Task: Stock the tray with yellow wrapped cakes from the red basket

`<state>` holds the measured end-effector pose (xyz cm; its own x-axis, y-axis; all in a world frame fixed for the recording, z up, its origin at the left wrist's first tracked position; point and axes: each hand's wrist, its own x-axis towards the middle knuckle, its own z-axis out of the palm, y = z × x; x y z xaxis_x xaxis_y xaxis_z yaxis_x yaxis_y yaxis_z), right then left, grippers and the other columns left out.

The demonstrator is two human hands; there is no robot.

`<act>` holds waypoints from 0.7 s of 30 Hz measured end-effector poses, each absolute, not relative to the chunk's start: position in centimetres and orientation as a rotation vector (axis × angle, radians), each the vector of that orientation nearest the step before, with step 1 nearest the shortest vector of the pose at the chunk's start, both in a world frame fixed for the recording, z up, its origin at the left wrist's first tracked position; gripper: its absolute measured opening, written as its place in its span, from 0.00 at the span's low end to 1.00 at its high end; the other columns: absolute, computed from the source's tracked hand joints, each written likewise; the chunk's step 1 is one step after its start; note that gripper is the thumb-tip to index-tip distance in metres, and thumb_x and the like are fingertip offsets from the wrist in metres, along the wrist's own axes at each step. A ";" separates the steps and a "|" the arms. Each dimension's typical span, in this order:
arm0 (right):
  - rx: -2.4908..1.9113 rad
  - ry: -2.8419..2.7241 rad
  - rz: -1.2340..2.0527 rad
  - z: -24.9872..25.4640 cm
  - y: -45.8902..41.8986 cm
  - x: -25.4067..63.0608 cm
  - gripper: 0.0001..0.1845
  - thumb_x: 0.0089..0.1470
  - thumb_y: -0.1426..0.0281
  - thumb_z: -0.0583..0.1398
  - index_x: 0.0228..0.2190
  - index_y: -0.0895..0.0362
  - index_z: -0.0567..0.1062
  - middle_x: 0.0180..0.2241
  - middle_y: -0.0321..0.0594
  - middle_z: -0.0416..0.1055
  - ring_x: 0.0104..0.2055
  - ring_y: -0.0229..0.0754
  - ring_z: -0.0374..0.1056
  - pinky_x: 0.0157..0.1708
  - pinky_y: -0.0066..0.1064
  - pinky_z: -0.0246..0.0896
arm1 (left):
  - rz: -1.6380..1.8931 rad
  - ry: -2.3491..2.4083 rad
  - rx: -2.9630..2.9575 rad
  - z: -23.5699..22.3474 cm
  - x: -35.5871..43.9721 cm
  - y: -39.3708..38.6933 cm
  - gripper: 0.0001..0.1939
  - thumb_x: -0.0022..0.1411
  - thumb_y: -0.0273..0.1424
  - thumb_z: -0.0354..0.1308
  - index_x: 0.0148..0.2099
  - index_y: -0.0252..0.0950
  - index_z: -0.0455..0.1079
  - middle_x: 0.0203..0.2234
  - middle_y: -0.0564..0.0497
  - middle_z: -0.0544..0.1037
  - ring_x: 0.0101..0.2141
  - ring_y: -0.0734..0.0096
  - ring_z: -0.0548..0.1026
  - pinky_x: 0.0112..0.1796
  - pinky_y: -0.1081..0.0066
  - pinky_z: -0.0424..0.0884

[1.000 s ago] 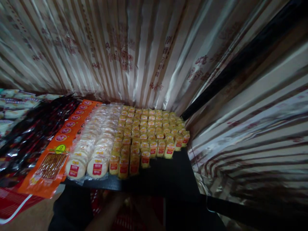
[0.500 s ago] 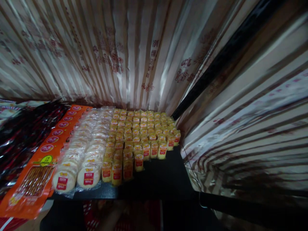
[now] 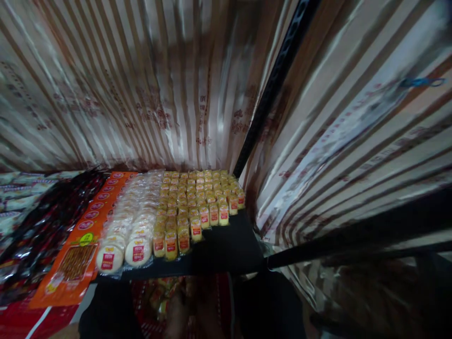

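Low at the bottom, a red basket [image 3: 226, 301] holds small yellow snack packets [image 3: 157, 297]. My left hand [image 3: 177, 308] reaches into the basket among these packets; its fingers are dark and smeared. Beside it, my right hand [image 3: 207, 306] is a dim shape in shadow inside the basket, and its grip cannot be made out. Above them on the black shelf [image 3: 226, 247] stand tight rows of yellow-wrapped small cakes [image 3: 196, 229]. Left of these are two rows of round white crackers [image 3: 138, 252] in clear wrap.
Orange snack-stick packs [image 3: 76, 263] overlap in a row, with dark shiny packets [image 3: 45, 221] and white packets [image 3: 17, 202] further left. A black metal post [image 3: 261, 113] rises at the shelf's back right corner. Striped curtains [image 3: 169, 94] hang behind and right.
The view has swung right, so the shelf goods sit further left and smaller. More of the basket and its yellow packets shows. The goods on the shelf look unchanged.
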<state>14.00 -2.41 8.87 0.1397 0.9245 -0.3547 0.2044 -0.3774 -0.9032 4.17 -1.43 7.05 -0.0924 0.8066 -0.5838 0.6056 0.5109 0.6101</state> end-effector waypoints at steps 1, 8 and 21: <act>-1.705 -1.080 1.296 8.8 -2.7 14.3 0.13 0.55 0.63 0.58 0.42 0.52 0.71 0.44 0.40 0.69 0.42 0.41 0.68 0.39 0.34 0.67 | 0.273 1.782 1.187 7.4 4.3 -1.8 0.10 0.59 0.22 0.45 0.39 0.33 0.67 0.33 0.46 0.76 0.36 0.66 0.75 0.37 0.73 0.67; -1.621 -0.939 1.293 8.2 -5.9 16.9 0.22 0.40 0.52 0.61 0.35 0.53 0.76 0.41 0.45 0.75 0.46 0.54 0.69 0.48 0.44 0.63 | 0.446 1.702 1.250 9.4 4.9 -3.8 0.05 0.57 0.25 0.46 0.32 0.37 0.62 0.27 0.50 0.74 0.30 0.69 0.73 0.34 0.74 0.67; -1.570 -1.094 1.036 14.7 -5.2 19.7 0.21 0.45 0.59 0.59 0.42 0.52 0.73 0.45 0.42 0.73 0.48 0.48 0.68 0.50 0.37 0.62 | 0.802 1.529 1.346 17.8 7.5 -2.6 0.10 0.55 0.38 0.49 0.33 0.37 0.64 0.28 0.49 0.73 0.31 0.65 0.72 0.34 0.70 0.68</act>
